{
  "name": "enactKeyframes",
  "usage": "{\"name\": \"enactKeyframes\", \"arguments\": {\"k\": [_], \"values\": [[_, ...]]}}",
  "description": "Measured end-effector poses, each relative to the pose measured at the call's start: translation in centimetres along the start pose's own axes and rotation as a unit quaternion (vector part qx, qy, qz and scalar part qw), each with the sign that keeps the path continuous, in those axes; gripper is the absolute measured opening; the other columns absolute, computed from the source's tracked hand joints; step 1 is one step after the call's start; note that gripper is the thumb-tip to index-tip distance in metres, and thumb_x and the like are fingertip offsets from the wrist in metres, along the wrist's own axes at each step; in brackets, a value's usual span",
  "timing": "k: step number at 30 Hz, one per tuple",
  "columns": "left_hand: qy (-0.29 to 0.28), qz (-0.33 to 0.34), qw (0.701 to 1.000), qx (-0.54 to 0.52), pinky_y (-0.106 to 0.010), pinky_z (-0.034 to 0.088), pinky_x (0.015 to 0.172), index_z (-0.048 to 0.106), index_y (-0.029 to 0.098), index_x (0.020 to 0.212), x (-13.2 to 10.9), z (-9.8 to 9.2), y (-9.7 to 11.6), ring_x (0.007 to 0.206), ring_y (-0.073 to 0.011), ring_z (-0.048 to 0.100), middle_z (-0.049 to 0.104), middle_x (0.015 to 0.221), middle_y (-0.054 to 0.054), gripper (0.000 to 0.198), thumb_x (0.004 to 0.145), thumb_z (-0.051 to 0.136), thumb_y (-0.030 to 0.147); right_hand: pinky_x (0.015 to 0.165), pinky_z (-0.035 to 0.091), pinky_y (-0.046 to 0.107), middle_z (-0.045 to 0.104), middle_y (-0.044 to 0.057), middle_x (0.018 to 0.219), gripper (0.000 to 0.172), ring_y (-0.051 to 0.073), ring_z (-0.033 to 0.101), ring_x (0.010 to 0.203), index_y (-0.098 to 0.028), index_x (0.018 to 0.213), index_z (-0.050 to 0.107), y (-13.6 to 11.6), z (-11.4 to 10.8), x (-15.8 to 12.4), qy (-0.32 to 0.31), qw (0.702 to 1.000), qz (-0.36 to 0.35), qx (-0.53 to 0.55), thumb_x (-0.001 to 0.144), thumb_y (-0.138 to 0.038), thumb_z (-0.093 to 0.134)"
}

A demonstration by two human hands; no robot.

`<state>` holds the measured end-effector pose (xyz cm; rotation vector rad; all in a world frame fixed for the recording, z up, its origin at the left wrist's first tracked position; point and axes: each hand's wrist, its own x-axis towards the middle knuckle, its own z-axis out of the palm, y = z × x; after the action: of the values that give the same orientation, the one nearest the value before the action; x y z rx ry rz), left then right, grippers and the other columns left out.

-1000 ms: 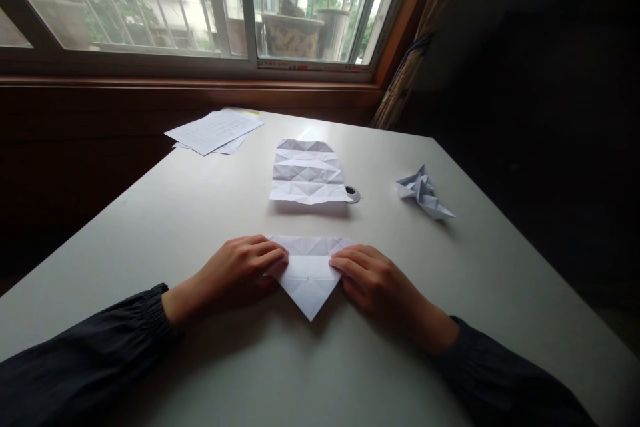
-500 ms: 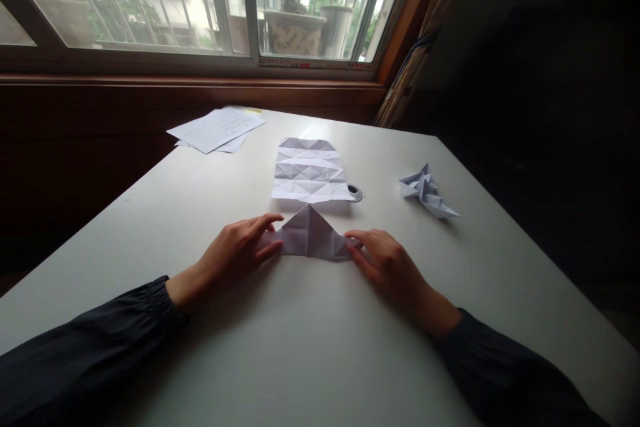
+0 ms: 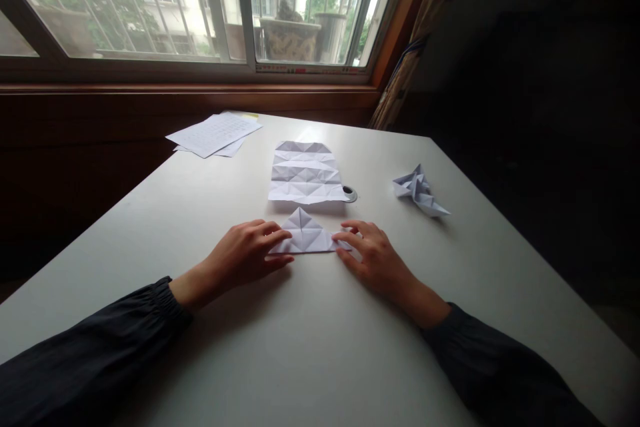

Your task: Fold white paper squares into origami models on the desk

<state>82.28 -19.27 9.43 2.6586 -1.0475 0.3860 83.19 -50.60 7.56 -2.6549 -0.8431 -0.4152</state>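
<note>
A folded white paper [image 3: 306, 239], with a peak pointing away from me and a straight near edge, lies on the table between my hands. My left hand [image 3: 253, 248] rests on its left end, fingers apart and stretched over the paper, thumb near the front edge. On the right end, my right hand [image 3: 373, 250] touches the paper with spread, slightly bent fingers. Neither hand is closed round it. Just beyond the peak is a creased white sheet [image 3: 306, 173] with a grid of folds. The paper's two ends are partly hidden under the fingers.
A crumpled-looking folded paper shape [image 3: 419, 192] sits to the right on the white table [image 3: 310, 347]. Printed sheets [image 3: 215, 135] lie at the far left edge. A round cable hole [image 3: 349, 193] is beside the creased sheet. A barred window [image 3: 300, 7] stands behind.
The folded paper now lies flat, showing a creased face and a straight front edge. My left fingers have moved right onto it; my right fingers have shifted slightly left. The view has shifted a little.
</note>
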Motion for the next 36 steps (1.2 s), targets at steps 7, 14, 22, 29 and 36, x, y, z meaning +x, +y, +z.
{"name": "enactKeyframes", "arguments": {"k": [7, 14, 22, 29, 36], "values": [[-0.026, -0.007, 0.993, 0.116, -0.026, 0.04, 0.053, 0.064, 0.02, 0.116, 1.2, -0.6, 0.5, 0.069, -0.0199, 0.067, 0.069, 0.086, -0.006, 0.046, 0.099, 0.047, 0.06, 0.098, 0.048, 0.05, 0.062, 0.011, 0.125, 0.026, 0.031, 0.058, 0.112, -0.026, 0.115, 0.069, -1.2, -0.5, 0.1, -0.004, 1.0, 0.017, 0.012, 0.09, -0.034, 0.068], [0.033, 0.05, 0.992, 0.113, -0.022, 0.04, 0.05, 0.056, 0.022, 0.133, 0.6, -0.1, 0.1, 0.06, -0.0157, 0.067, 0.07, 0.077, -0.004, 0.037, 0.104, 0.046, 0.044, 0.099, 0.05, 0.048, 0.063, 0.011, 0.119, 0.019, 0.029, 0.06, 0.112, -0.024, 0.108, 0.067, -2.0, -0.8, 0.3, 0.036, 0.995, 0.009, 0.088, 0.091, -0.031, 0.068], [0.121, 0.002, 0.992, -0.04, -0.017, 0.044, 0.054, 0.05, 0.023, 0.141, -0.4, 0.1, 1.1, 0.053, -0.0083, 0.061, 0.07, 0.072, 0.002, 0.039, 0.103, 0.05, 0.03, 0.076, 0.06, 0.041, 0.064, 0.016, 0.119, 0.059, 0.025, 0.069, 0.089, -0.018, 0.135, 0.047, -3.8, 0.6, 1.6, 0.142, 0.948, 0.182, 0.217, 0.087, -0.042, 0.07], [0.061, -0.128, 0.964, -0.227, -0.019, 0.048, 0.061, 0.045, 0.022, 0.144, -0.7, 0.3, 1.4, 0.058, -0.0107, 0.065, 0.071, 0.07, 0.004, 0.046, 0.098, 0.05, 0.022, 0.083, 0.057, 0.039, 0.071, 0.007, 0.103, 0.021, 0.023, 0.07, 0.088, -0.022, 0.116, 0.064, -4.3, 0.7, 1.5, 0.1, 0.967, 0.089, 0.218, 0.096, -0.026, 0.06], [-0.033, -0.083, 0.974, -0.209, -0.021, 0.045, 0.064, 0.068, 0.025, 0.12, -1.0, -1.2, 0.8, 0.062, -0.0107, 0.064, 0.072, 0.079, 0.0, 0.03, 0.096, 0.059, 0.04, 0.089, 0.055, 0.037, 0.07, 0.005, 0.105, 0.032, 0.023, 0.068, 0.101, -0.025, 0.103, 0.074, -3.7, 0.7, 0.3, 0.088, 0.973, 0.058, 0.207, 0.089, -0.003, 0.055]]}}
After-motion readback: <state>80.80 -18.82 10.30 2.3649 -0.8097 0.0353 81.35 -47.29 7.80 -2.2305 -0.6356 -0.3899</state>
